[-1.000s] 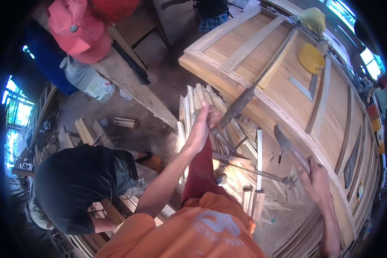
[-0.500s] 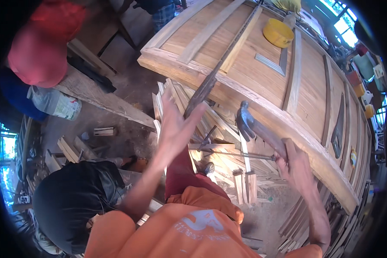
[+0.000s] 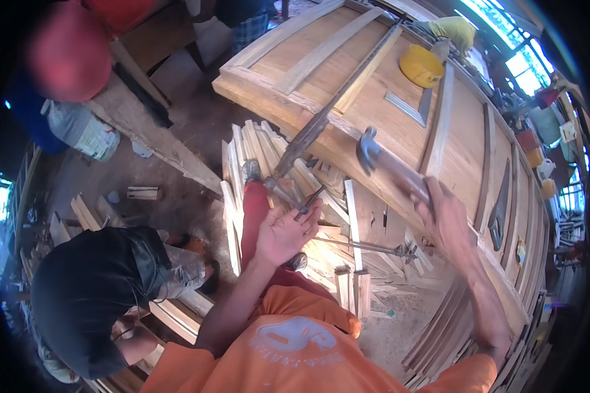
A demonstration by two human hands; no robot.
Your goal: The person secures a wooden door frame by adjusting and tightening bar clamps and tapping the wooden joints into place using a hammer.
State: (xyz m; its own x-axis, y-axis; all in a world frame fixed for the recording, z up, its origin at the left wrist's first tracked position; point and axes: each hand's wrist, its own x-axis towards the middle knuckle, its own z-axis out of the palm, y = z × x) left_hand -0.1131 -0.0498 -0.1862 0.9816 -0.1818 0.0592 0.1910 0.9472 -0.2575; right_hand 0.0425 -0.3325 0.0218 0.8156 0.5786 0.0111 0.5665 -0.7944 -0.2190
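My right hand (image 3: 449, 219) is closed around the handle of a claw hammer (image 3: 396, 173), its dark metal head raised over the near edge of a large wooden panel (image 3: 380, 85). A long bar clamp (image 3: 314, 128) spans the panel, and its screw end juts past that edge toward me. By this end my left hand (image 3: 285, 232) is palm up with the fingers apart and slightly curled. The clamp's dark turning handle (image 3: 311, 202) lies against these fingers; whether they grip it is unclear.
A yellow round container (image 3: 421, 65), a metal square (image 3: 410, 108) and a handsaw (image 3: 500, 209) lie on the panel. Below are wood offcuts (image 3: 242, 147) and another clamp (image 3: 367, 245). One person in a black cap (image 3: 88, 295) is close at left; another wears a red cap (image 3: 69, 56).
My left hand has come down from beside the clamp bar to its turning handle and turned palm up. The hammer has shifted slightly left and up, still in my right hand.
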